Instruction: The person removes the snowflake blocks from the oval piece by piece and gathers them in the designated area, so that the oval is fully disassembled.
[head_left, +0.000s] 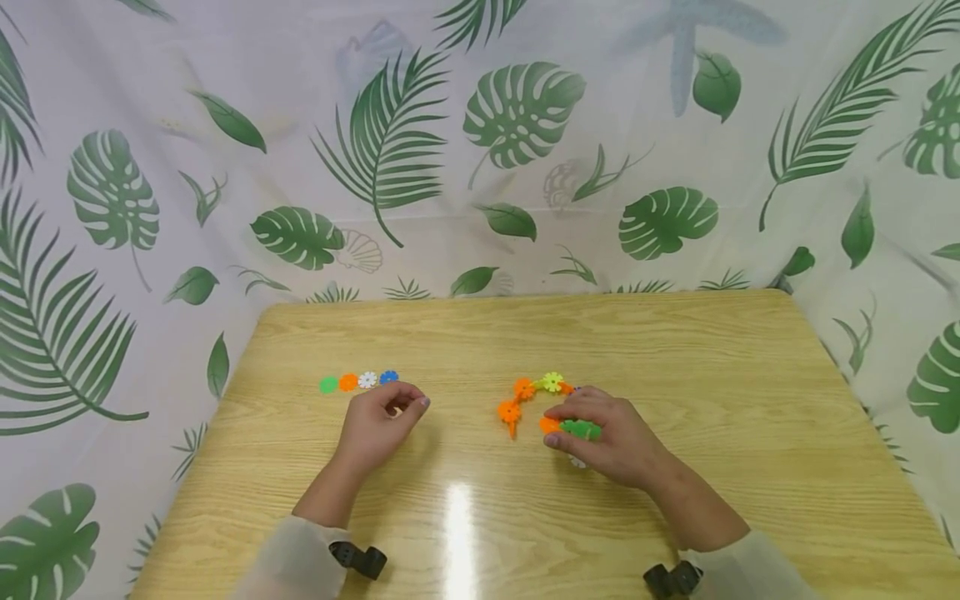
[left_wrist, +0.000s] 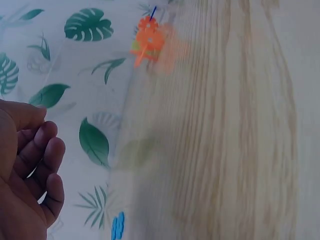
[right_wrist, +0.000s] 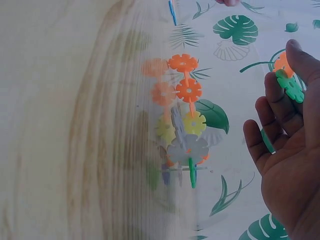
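My right hand (head_left: 611, 437) pinches an orange notched flower disc (head_left: 551, 425) and a green one (head_left: 581, 429) between thumb and fingers. In the right wrist view the green disc (right_wrist: 290, 86) overlaps the orange one (right_wrist: 283, 64). Beside this hand, linked flower discs form a curved chain (head_left: 523, 388) on the table, orange and yellow at its left; the hand covers part of it. A grey-white disc (right_wrist: 188, 149) shows in the chain from the right wrist. My left hand (head_left: 381, 423) hovers by a blue disc (head_left: 388, 377), its fingers loosely curled and nothing visible between them.
A row of loose discs lies at the left of the wooden table (head_left: 480, 333): green (head_left: 328, 384), orange (head_left: 348, 382), white (head_left: 367, 379), then the blue one. Behind the table hangs a leaf-patterned cloth (head_left: 420, 250).
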